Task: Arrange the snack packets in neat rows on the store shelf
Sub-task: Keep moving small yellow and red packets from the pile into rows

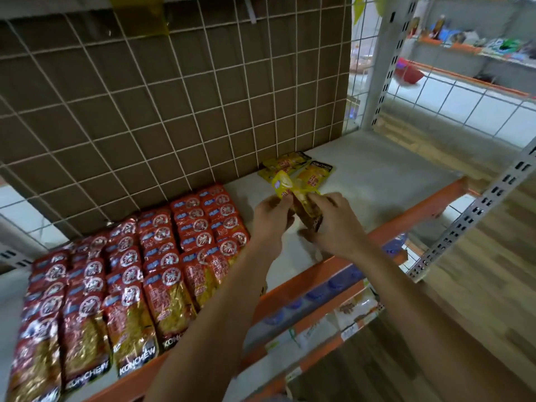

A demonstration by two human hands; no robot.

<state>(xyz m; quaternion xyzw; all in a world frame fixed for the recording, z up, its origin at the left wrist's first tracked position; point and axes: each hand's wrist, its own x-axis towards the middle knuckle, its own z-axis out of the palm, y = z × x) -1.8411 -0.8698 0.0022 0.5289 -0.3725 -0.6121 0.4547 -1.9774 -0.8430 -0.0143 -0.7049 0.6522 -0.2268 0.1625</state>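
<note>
Both hands pinch a bunch (293,192) of yellow packets between them: the left hand (271,219) curls thumb and fingers on its left edge, and the right hand (333,224) clamps its lower end (how many packets it holds I cannot tell). The bunch is held over the middle of the shelf (377,175), toward the back. Just behind it, loose packets (317,172), also yellow, lie flat near the grid (174,111) along the back edge. Red packets (162,256) fill the shelf's left half in overlapping rows, reaching from the grid to the orange front edge (406,220).
</note>
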